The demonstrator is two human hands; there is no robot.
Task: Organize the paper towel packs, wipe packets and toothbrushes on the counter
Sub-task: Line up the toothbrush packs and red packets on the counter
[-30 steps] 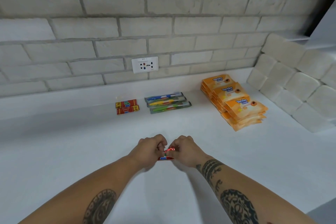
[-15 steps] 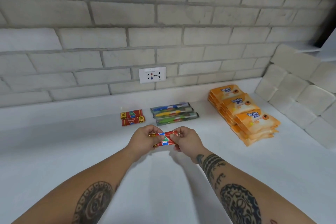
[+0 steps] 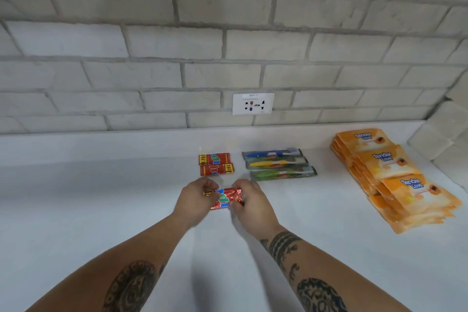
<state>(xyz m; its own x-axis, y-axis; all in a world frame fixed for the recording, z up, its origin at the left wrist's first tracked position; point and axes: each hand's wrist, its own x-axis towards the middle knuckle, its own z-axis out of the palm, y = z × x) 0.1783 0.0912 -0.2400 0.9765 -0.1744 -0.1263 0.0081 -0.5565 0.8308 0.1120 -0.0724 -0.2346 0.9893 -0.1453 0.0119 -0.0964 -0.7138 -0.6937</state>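
Note:
My left hand (image 3: 196, 199) and my right hand (image 3: 249, 201) each pinch one end of a small red foil packet (image 3: 226, 197) just above the white counter (image 3: 101, 210). Two matching red packets (image 3: 216, 164) lie side by side a short way behind it. To their right lie three packaged toothbrushes (image 3: 278, 164), blue, yellow and green, in a neat row. Several orange wipe packets (image 3: 395, 175) lie overlapped in a line at the right.
A grey brick wall with a white socket (image 3: 253, 104) closes the back. White paper towel packs (image 3: 440, 139) are stacked in the far right corner. Bare counter stretches to the left and in front of my arms.
Both hands carried the red packet away from me, toward the two red packets at the back. The view has tilted up and shifted left.

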